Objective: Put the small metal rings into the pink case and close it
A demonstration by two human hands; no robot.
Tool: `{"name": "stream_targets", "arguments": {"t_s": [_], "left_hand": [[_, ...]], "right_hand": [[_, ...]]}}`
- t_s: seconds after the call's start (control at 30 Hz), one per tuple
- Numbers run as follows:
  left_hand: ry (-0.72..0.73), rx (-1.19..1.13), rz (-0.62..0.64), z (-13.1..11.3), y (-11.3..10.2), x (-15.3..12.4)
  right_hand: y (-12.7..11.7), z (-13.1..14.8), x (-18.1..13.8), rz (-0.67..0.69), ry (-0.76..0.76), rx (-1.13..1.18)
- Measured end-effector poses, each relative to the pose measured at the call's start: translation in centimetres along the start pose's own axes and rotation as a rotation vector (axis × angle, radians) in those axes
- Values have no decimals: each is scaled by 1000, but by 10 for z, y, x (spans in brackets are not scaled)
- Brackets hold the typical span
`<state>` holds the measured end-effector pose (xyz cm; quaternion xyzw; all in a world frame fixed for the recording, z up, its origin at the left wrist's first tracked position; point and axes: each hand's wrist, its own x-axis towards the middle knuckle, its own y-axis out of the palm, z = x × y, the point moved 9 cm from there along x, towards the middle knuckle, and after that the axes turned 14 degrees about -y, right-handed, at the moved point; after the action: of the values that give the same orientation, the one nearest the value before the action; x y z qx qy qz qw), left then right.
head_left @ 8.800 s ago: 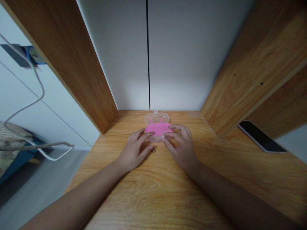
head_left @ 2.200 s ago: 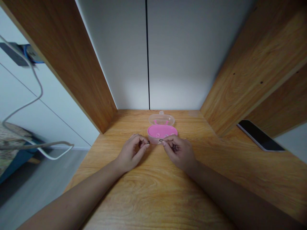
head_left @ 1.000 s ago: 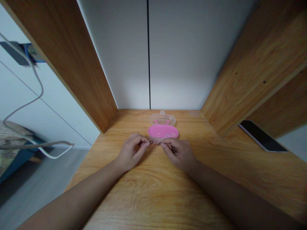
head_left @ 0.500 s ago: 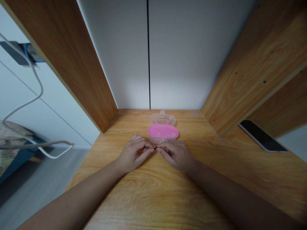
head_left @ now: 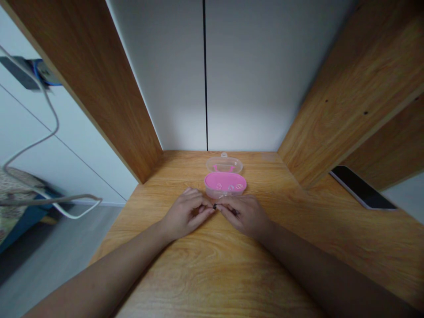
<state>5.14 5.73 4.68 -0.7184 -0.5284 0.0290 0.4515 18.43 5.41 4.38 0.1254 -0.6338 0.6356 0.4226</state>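
Both of my hands meet over the wooden desktop, just in front of a small oval box. My left hand (head_left: 187, 214) and my right hand (head_left: 245, 215) pinch a tiny dark object (head_left: 215, 206) between their fingertips; it is too small to tell its kind. Behind them stands the box (head_left: 225, 182), with clear sides and a pink inner tray. Several thin rings or loops, pale and greyish, lie on the tray near its front edge. The box's clear lid (head_left: 224, 165), which has a pink handle, is folded open towards the back.
A dark-screened phone (head_left: 362, 187) lies at the right. Wooden panels (head_left: 99, 88) rise left and right, with a white panel (head_left: 245, 79) closing the back. On the left, a white cable (head_left: 54, 115) hangs past the desk's edge.
The fingertips have shifted slightly around the tiny dark object, which looks turned and more compact. The box, lid and phone have stayed where they were.
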Motion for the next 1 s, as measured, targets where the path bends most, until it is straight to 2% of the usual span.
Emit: {"name": "stream_targets", "arguments": {"t_s": [0.3,0.57,1.0], "left_hand": [[28,-4,-5,-6,-2,0],[18,-1,8,-4,0,1],[27,20,8,-4,1,0]], "right_hand": [[5,-4,0,39,18,11],[3,4,2,19,-41,42],[-6,5,2,-63,-35,-35]]}}
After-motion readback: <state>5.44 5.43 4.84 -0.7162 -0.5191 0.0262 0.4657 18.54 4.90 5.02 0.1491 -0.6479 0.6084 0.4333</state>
